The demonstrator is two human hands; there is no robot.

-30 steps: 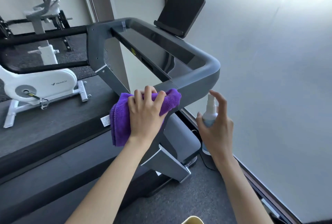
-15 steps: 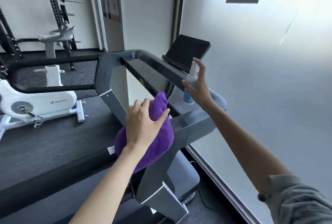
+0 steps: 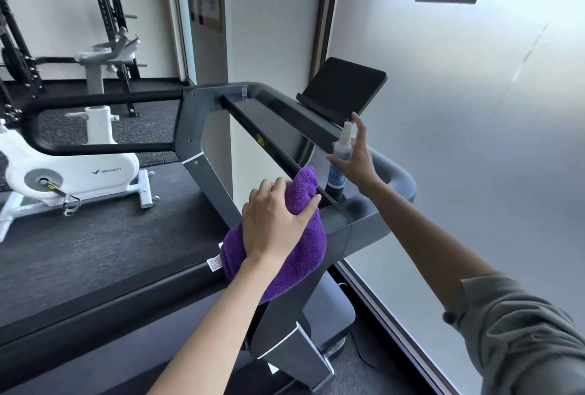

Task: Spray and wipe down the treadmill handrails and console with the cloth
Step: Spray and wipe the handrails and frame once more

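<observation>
The left hand (image 3: 273,223) presses a bunched purple microfibre cloth (image 3: 286,255) against the near corner of the grey treadmill frame (image 3: 361,220), where the upright post meets the top rail. Its grip is closed over the cloth, fingers curled across the top of the bundle and thumb hooked on the right side. The cloth's long axis runs from lower left to upper right, its rounded upper end pointing toward the console; the lower part hangs below the wrist, with a small white label (image 3: 214,263) showing at its left edge.

Just beyond and to the right of that grip, the right hand (image 3: 356,160) holds a slim clear spray bottle with a blue label and white nozzle (image 3: 340,160). Thumb and lower fingers wrap the body while the index finger is raised beside the nozzle. The bottle stands nearly upright, its long axis vertical, nozzle at the top, base close above the glossy black console panel (image 3: 278,124); contact with the panel cannot be judged.

Further out from the right grip, a dark tablet-shaped screen (image 3: 343,87) leans on the console's far edge. Well to the left of both hands stands a white exercise bike (image 3: 72,170) on dark flooring.
</observation>
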